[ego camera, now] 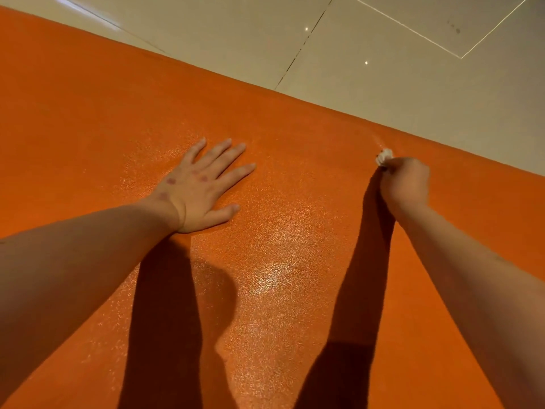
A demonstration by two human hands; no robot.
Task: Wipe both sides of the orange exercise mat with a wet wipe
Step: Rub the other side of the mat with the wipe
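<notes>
- Orange exercise mat [88, 113] lies flat on the tiled floor [383, 69] and fills most of the view. Its far edge runs diagonally, upper left to right.
- Left hand [200, 187]: palm down on the mat, fingers straight and spread, holding nothing.
- Right hand [405, 184]: fisted round a bunched white wet wipe [384, 157], pressing it on the mat just beside the far edge.
- Risk: the wipe is balled up, so little of it meets the surface; strokes likely leave unwiped strips.
- Risk: a stroke this near the edge may run onto the floor and pick up dirt.
- Risk: the glossy patch between the arms looks damp; the bracing palm could slip.
- Hidden: most of the wipe and the right fingers, inside the fist. The mat's near edge, ends and underside are out of view. Arm shadows mask the near surface.
</notes>
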